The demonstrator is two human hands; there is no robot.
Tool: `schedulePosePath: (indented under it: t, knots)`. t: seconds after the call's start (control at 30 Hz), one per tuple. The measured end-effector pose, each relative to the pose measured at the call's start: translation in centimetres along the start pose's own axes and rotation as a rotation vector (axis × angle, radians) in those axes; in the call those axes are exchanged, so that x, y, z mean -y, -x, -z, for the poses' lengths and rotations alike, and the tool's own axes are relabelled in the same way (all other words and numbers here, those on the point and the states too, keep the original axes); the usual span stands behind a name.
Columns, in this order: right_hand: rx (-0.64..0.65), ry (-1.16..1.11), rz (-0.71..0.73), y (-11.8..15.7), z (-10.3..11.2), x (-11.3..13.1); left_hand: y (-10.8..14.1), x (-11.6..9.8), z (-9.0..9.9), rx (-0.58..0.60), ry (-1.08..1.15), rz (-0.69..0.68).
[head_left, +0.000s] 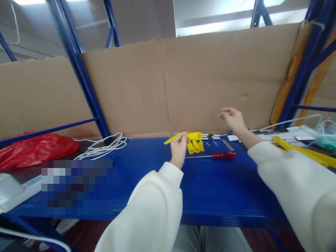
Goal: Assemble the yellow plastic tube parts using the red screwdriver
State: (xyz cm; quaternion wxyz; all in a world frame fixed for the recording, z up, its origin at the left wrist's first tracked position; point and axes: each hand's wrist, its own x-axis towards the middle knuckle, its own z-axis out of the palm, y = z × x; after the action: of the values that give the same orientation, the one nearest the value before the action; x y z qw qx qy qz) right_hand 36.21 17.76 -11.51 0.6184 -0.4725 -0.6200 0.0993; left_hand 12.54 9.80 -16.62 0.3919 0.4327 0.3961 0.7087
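My left hand [179, 149] is closed on a thin yellow piece [172, 138] that points up and left over the blue table [152, 175]. Just right of its fingers lie several yellow tubes [194, 136]. My right hand [232, 119] is raised near the cardboard, fingers bent and a little apart, with nothing visible in it. A screwdriver with a red handle [224, 155] lies in front of the tubes. Small metal parts [215, 142], a flat metal strip [227, 145] and white-and-black pens [211, 135] lie behind it.
A cardboard sheet [131, 87] stands along the back between blue posts [86, 87]. At the left are a red plastic bag [39, 148] and a coiled white cable [105, 147]. A large yellow tool [309, 154] lies at the right, near papers [301, 133].
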Motion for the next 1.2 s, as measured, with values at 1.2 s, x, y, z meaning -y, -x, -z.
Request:
schedulePosePath:
  t: [1.2]
  knots:
    - [0.461, -0.269, -0.348, 11.4, 0.3, 2.2, 1.6, -0.7, 1.8, 0.853, -0.481, 0.040]
